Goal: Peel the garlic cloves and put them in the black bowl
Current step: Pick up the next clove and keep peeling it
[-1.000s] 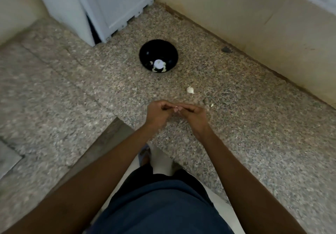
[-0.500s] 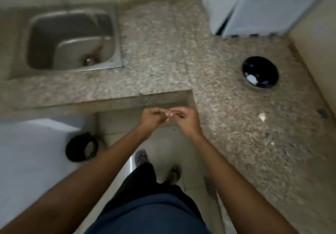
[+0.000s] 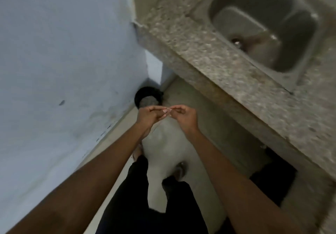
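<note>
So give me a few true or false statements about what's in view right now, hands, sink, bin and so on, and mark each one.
1. The left hand and right hand meet at the fingertips. True.
2. The hands are over the counter. False: they are over the floor, beside the counter's edge.
3. The black bowl is next to the sink. False: no bowl is in view.
4. A dark round bin stands on the floor in the corner by the wall. True.
5. The sink holds dishes. False: only its drain shows.
</note>
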